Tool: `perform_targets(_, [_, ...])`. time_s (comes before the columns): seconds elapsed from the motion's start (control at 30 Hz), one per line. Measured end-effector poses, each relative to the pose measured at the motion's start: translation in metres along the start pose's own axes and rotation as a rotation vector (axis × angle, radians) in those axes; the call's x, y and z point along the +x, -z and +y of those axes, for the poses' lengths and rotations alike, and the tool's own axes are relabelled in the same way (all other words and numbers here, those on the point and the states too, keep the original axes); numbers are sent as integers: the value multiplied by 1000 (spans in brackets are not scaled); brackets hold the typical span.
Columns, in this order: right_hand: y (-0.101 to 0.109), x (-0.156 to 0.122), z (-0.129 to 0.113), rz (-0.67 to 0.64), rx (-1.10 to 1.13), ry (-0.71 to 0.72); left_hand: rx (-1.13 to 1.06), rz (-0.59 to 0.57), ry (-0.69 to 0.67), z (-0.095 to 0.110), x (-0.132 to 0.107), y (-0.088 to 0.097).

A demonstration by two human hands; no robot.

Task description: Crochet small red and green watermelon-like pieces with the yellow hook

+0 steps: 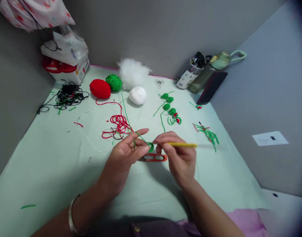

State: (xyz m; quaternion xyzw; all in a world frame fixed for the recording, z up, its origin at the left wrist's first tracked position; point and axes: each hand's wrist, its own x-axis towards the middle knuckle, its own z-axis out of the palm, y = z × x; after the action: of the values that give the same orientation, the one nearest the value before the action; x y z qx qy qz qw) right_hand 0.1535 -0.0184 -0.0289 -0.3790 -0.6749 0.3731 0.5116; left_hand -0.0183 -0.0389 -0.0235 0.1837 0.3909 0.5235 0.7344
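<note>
My left hand (131, 148) pinches a small green crochet piece (151, 146) between thumb and fingers, with green yarn looped over its raised index finger. That strand runs back to the green yarn ball (113, 82). In my right hand (178, 154) is a crochet hook with a yellow handle (182, 144), held like a pencil. Its thin metal tip meets the green piece. Just beneath both hands lies a pair of orange thread snips (155, 158) on the pale green cloth.
Behind stand a red yarn ball (100, 89), a white yarn ball (137, 95) and fluffy stuffing (133, 73). Loose red yarn (120, 125) and tangled black yarn (69, 95) lie leftward. Several small green crochet pieces (166, 107), yarn scraps (210, 135), a pen cup (190, 75) and a phone (212, 88) are rightward.
</note>
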Motion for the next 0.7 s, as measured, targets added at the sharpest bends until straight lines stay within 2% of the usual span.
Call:
perform_targets(0.1, [-1,-7,-1,-43,-349,173,-61,-37,46,-3,-1,-2])
perform_targets(0.17, [0,-8,-2,-66,-382,240,-125,-65,123,-1,-1,-1])
perform_targets(0.23, [2,-6,-1,-26,-280,248,-163,-75,181,3,1,2])
perform_targets(0.3, [5,1,0,79,-75,151,-164,-73,195,6,3,5])
perform_targets(0.4, [7,9,1,180,248,-96,-150,-81,160,8,3,6])
perform_targets(0.5, [4,10,1,77,356,-195,-130,-93,138,7,2,1])
perform_targets(0.63, [3,6,3,-12,270,-148,-66,-74,130,6,1,-3])
perform_targets(0.7, [4,5,3,-18,316,-187,-29,-63,137,6,2,-2])
